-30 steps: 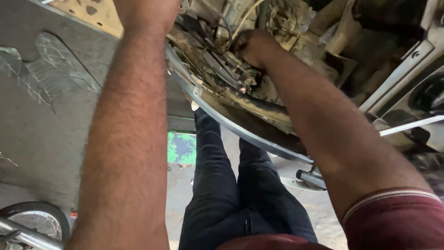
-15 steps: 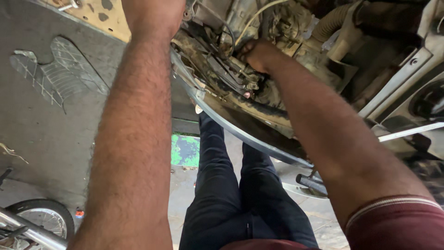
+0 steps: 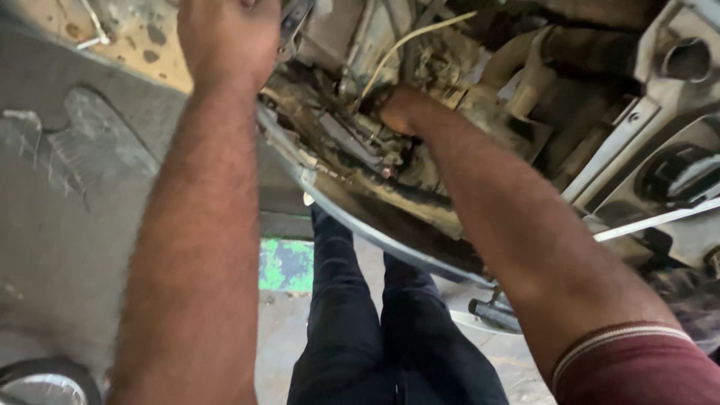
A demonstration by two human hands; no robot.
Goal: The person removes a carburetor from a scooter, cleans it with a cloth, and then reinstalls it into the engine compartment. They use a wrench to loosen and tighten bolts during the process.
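Since the earlier frame, both hands sit higher and the view is closer. R hand (image 3: 405, 111) has its fingers buried in the greasy underside mechanism (image 3: 375, 150) near a pale cable (image 3: 405, 37), so their state cannot be told; L hand (image 3: 229, 37) is closed as a fist at the upper frame edge, its contents hidden. Risk, as judged: oily parts may let the R fingers slip or snag the cable; both forearms reach up, nearly straight, over the legs (image 3: 375, 330).

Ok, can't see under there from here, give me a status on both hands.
Left hand up against the greasy underside, grip hidden. Right hand buried among wires and linkages; fingers out of sight. Yellowish cable runs just above it.
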